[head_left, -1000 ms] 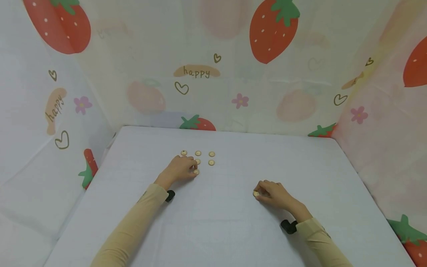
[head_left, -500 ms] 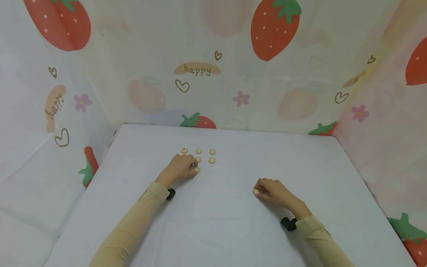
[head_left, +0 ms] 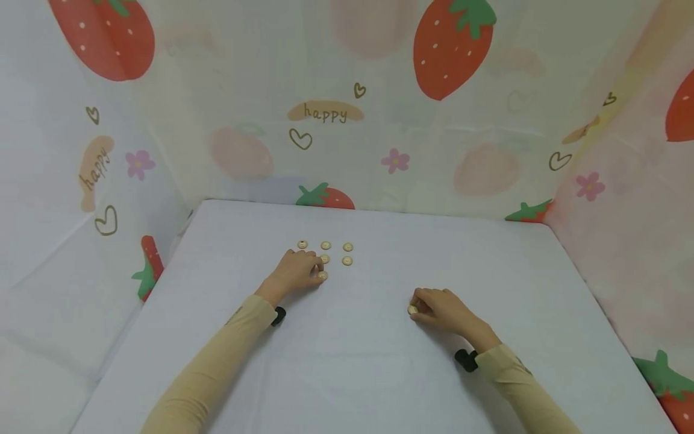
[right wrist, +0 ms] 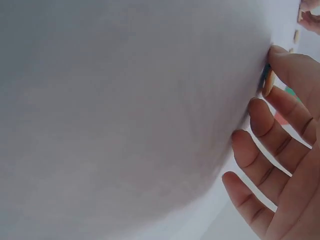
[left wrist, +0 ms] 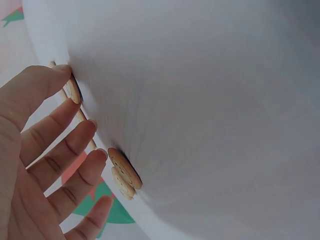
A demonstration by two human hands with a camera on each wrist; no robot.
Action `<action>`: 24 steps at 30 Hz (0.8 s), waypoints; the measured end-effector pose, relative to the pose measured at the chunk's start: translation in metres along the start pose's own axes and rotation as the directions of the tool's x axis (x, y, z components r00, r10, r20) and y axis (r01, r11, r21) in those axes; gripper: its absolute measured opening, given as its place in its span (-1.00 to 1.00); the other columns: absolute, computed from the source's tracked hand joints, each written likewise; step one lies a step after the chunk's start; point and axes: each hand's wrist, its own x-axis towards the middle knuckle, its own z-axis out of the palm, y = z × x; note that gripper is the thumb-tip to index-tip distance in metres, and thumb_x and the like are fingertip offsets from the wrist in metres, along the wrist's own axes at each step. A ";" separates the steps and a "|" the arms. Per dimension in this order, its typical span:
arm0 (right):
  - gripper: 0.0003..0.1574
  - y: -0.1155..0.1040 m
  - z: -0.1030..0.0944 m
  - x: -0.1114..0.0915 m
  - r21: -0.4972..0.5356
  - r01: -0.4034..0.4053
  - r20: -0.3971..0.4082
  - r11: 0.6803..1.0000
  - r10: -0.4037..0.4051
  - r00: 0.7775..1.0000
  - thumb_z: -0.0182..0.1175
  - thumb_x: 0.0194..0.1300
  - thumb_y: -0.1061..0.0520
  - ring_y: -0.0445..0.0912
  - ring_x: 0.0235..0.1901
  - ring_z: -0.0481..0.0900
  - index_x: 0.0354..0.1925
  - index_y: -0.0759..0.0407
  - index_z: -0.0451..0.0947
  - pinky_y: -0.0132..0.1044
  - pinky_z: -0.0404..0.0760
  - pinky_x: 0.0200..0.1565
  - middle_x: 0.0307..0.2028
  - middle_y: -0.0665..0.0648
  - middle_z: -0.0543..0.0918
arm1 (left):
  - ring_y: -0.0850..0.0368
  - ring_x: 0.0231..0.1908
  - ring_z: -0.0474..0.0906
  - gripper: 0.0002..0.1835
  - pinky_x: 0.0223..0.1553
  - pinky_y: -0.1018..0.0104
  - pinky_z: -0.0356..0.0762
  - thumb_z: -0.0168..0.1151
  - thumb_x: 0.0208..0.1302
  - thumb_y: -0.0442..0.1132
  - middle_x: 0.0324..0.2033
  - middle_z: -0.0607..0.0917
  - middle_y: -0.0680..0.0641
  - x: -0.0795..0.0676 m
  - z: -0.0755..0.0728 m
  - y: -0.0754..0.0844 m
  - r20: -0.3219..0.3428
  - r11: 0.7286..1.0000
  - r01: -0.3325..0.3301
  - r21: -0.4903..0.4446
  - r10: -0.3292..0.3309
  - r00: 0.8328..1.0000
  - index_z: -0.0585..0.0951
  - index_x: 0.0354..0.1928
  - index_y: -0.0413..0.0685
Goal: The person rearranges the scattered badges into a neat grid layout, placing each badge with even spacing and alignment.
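Note:
My left hand [head_left: 296, 270] pinches the rim of a small round wooden disc [head_left: 322, 275] between thumb and index finger, close at the table surface. In the left wrist view the same disc [left wrist: 73, 90] shows between those fingertips, the other fingers spread. Just beyond that hand lie another disc [head_left: 325, 259] and one to its right [head_left: 347, 261]. My right hand [head_left: 443, 309] holds a separate wooden disc [head_left: 412, 310] by its edges with thumb and index finger, low over the table. The right wrist view shows this disc [right wrist: 269, 82] almost edge-on.
A back row of three discs, with a left one [head_left: 302, 244], a middle one [head_left: 326, 245] and a right one [head_left: 348, 246], lies on the white-covered table [head_left: 347, 374]. Strawberry-printed cloth [head_left: 396, 187] walls off the back and both sides.
The right hand has shifted slightly left with its disc. The left hand stays at its disc, and the other discs keep their places. The head view has turned a little.

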 end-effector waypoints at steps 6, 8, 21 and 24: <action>-0.76 -0.006 -0.003 0.009 -0.013 0.000 -0.004 1.000 0.000 1.000 0.21 0.20 -0.10 -0.32 -0.46 0.40 -0.25 -0.01 0.50 -0.33 0.34 -0.31 -0.48 -0.19 0.51 | 0.16 -0.43 0.32 -0.75 -0.15 0.05 0.33 0.21 0.15 0.04 -0.45 0.51 0.11 0.000 -0.001 0.000 0.006 1.000 0.000 0.007 0.000 1.000 0.66 -0.23 0.10; -0.74 -0.008 -0.003 0.012 -0.012 -0.005 -0.006 1.000 0.005 1.000 0.20 0.21 -0.13 -0.31 -0.46 0.41 -0.26 -0.01 0.50 -0.33 0.35 -0.31 -0.48 -0.19 0.51 | 0.17 -0.42 0.33 -0.75 -0.13 0.04 0.34 0.21 0.14 0.05 -0.43 0.52 0.11 0.000 -0.001 0.000 0.010 1.000 0.001 0.013 -0.001 1.000 0.66 -0.22 0.12; -0.68 -0.025 0.001 0.037 -0.038 -0.034 -0.083 0.999 0.030 0.996 0.25 0.13 -0.18 -0.29 -0.60 0.30 -0.35 0.02 0.51 -0.40 0.31 -0.49 -0.57 -0.16 0.44 | 0.16 -0.37 0.39 -0.73 -0.07 0.00 0.34 0.20 0.17 0.07 -0.36 0.57 0.09 -0.002 -0.003 0.001 0.017 1.000 0.011 0.010 -0.012 1.000 0.66 -0.20 0.13; -0.66 -0.030 0.000 0.043 -0.036 -0.049 -0.087 0.998 0.046 0.995 0.25 0.12 -0.20 -0.29 -0.62 0.29 -0.37 0.02 0.51 -0.40 0.30 -0.52 -0.59 -0.16 0.43 | 0.17 -0.37 0.39 -0.73 -0.07 0.00 0.34 0.20 0.17 0.07 -0.35 0.57 0.09 -0.003 -0.003 0.001 0.019 1.000 0.020 0.002 -0.020 1.000 0.66 -0.20 0.13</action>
